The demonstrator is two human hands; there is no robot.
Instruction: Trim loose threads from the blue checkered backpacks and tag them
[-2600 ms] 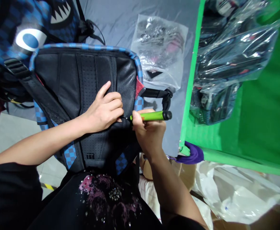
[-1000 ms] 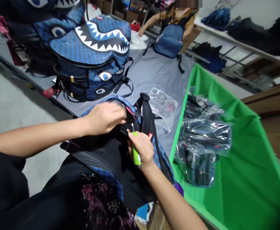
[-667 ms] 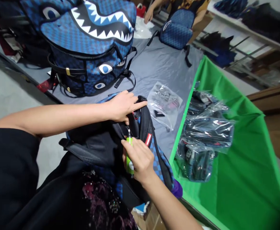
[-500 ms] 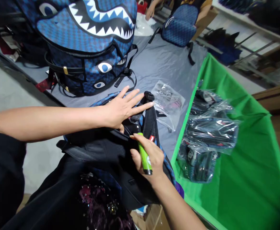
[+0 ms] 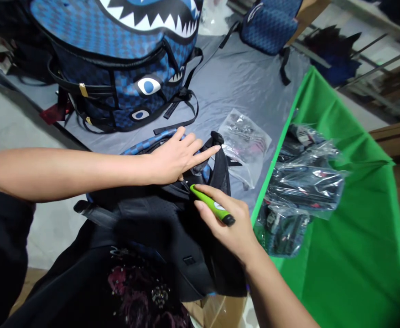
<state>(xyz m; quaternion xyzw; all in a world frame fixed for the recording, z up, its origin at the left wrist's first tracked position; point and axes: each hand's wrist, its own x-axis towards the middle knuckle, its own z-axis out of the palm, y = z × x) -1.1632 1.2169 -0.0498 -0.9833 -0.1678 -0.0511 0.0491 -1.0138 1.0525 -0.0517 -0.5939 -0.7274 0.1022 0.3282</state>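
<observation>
A black backpack with blue checkered trim lies on my lap, its back panel facing up. My left hand rests flat on its top edge, fingers stretched out toward the black carry handle. My right hand grips a green pen-shaped tool with a black end. The tool's tip points at the top of the back panel, just under my left hand.
A large blue shark-face backpack stands on the grey table cover ahead. A clear plastic bag with small parts lies beside the handle. Bagged items sit on a green cloth at right. Another blue backpack lies farther off.
My left hand went from gripping the backpack's top to lying flat with fingers out. My right hand tilted the green tool from upright to slanted. The view dropped lower.
</observation>
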